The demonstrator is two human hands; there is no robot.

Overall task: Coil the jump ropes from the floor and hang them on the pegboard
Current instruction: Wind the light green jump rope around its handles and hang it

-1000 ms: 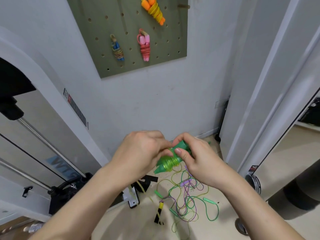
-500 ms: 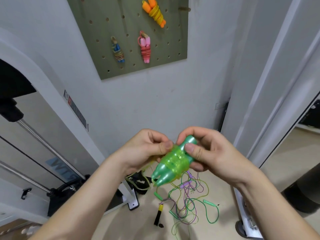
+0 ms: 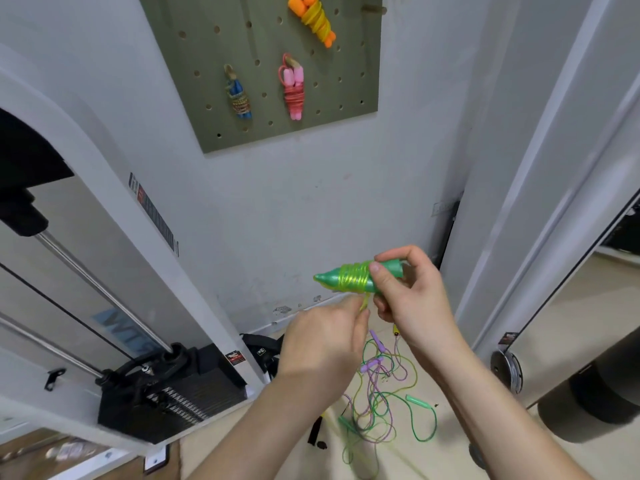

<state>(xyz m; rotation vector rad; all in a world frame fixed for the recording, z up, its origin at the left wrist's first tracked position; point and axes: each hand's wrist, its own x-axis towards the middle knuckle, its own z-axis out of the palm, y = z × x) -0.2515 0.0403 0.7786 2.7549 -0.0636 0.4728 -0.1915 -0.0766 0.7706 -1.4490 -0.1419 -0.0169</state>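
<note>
My right hand (image 3: 407, 296) grips the green jump rope bundle (image 3: 349, 278) by its handle end, holding it level in front of the wall. Yellow-green cord is wound tightly round both handles. My left hand (image 3: 325, 341) sits just below and pinches the loose tail of that cord. On the floor beneath lies a tangle of jump ropes (image 3: 377, 396) in green, purple and yellow. The olive pegboard (image 3: 263, 98) hangs on the wall above, carrying an orange-yellow coil (image 3: 313, 17), a pink coil (image 3: 293, 88) and a blue coil (image 3: 239, 97).
A white cable machine frame with a black weight stack (image 3: 173, 400) fills the left. A wooden peg (image 3: 374, 9) sticks out at the pegboard's top right. White door frames (image 3: 540, 202) and a dark round object (image 3: 606, 393) stand on the right.
My right hand swung the green bundle from pointing down-left to lying level and higher. My left hand dropped below it, drawing the cord's tail downward. The view tilted up slightly.
</note>
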